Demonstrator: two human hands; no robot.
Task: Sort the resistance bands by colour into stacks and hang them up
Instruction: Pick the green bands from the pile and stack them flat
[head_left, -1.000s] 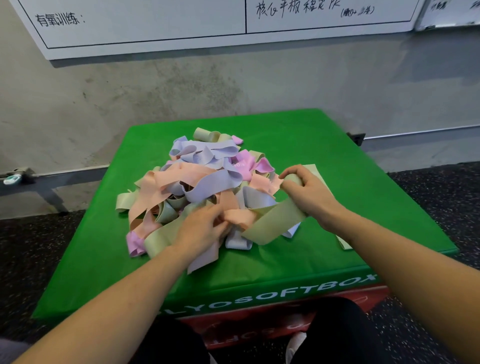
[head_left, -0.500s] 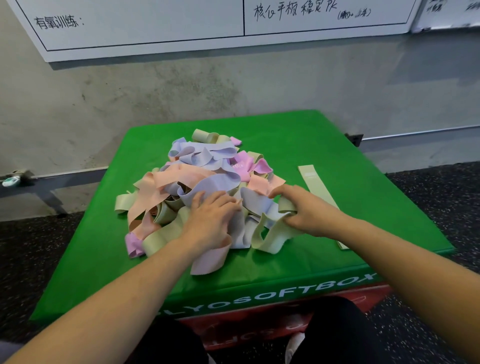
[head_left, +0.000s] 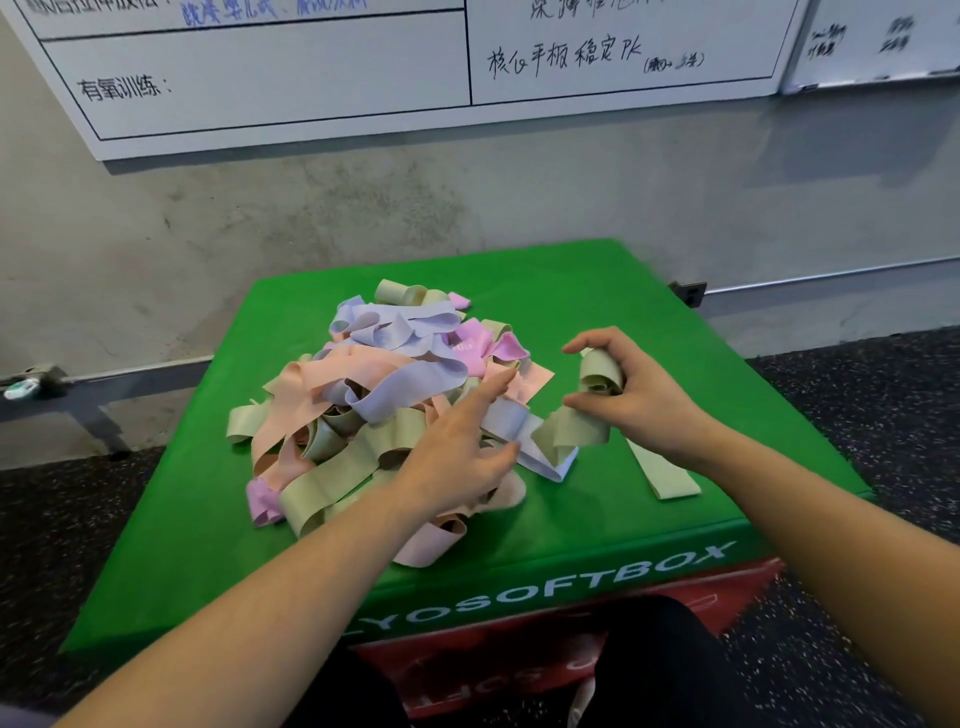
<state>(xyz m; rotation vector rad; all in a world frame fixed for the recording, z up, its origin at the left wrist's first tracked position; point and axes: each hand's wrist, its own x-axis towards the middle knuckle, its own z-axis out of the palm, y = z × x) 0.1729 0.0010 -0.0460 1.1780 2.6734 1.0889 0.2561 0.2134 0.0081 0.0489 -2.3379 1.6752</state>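
While right hand (head_left: 631, 395) grips green band (head_left: 597, 376) — beside pile (head_left: 384, 395)

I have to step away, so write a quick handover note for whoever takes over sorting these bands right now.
Right hand grips a sage-green band, pulled partly out of the pile.
Left hand lies open on the mixed pile of bands, fingers straight.
One sage-green band lies flat alone at the right of the green soft box, starting that stack.
Left: peach, lilac, pink and the remaining green bands are unsorted; nothing hung.
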